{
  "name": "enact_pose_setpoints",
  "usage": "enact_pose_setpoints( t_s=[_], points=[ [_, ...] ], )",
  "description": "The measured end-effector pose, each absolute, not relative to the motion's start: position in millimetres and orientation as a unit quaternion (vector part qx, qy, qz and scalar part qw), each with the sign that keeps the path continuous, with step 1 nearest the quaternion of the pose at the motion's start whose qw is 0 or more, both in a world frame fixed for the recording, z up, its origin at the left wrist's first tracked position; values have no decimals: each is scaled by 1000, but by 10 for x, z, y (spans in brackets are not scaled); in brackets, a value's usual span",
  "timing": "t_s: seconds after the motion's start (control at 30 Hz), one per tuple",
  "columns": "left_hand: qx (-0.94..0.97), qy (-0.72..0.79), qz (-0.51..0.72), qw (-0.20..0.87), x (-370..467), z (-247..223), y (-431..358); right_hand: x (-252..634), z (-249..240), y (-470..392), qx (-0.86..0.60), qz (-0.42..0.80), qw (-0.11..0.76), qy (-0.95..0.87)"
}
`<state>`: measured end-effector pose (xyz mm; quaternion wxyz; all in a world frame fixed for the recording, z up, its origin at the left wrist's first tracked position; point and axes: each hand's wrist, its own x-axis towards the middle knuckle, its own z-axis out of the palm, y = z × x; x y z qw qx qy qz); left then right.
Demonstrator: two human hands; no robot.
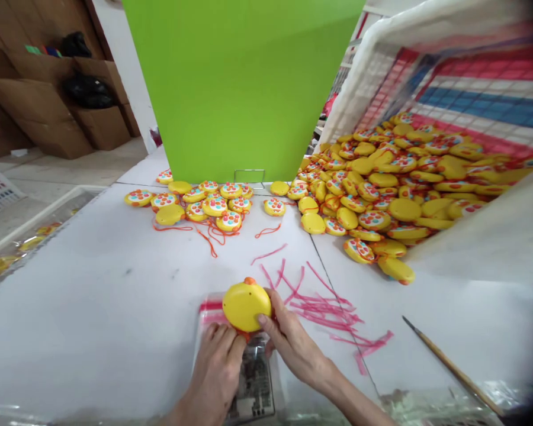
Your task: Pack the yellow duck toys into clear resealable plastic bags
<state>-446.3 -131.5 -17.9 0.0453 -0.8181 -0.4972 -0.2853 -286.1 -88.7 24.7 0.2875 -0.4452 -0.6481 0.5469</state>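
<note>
A round yellow plastic toy [246,306] with a small orange knob on top is in my right hand [295,343], its plain back turned up. The thumb lies on its face and the fingers go behind it. My left hand [220,361] is closed just under the toy, beside a bit of orange cord [244,335]; what its fingers hold is hidden. Beneath both hands lie clear plastic bags [211,306] with a pink strip at the top edge and dark print [255,384] lower down.
Pink plastic strips [324,310] and a pointed wooden-handled tool [448,361] lie at right. Similar toys [215,205] with orange cords sit before a green panel [249,89]. More spill from a tipped white basket [364,77]. A tray [39,219] stands left, cartons [39,100] behind.
</note>
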Motion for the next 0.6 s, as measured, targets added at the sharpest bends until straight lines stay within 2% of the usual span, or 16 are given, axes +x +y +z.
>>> enact_pose_setpoints(
  t_s=[0.13, 0.27, 0.33, 0.4, 0.5, 0.6],
  points=[
    [-806, -492, -327, 28, -4548, 14, -1330, -2814, 279, -906, -434, 417, 226, -766],
    [-736, -541, -406, -38, -4808, 156, -1366, -2761, 323, -931, -460, 365, 215, -780],
    [-644, -623, -426, -125, -4950, 189, -1386, -2762, 347, -938, -470, 352, 217, -780],
    [-542, -685, -412, -259, -5037, 200, -1387, -2784, 373, -941, -465, 355, 220, -781],
    [-468, -654, -398, -442, -5033, 194, -1339, -2836, 413, -940, -451, 352, 227, -788],
    [-470, -610, -407, -492, -4938, 185, -1264, -2863, 464, -927, -450, 319, 217, -806]
  ],
)
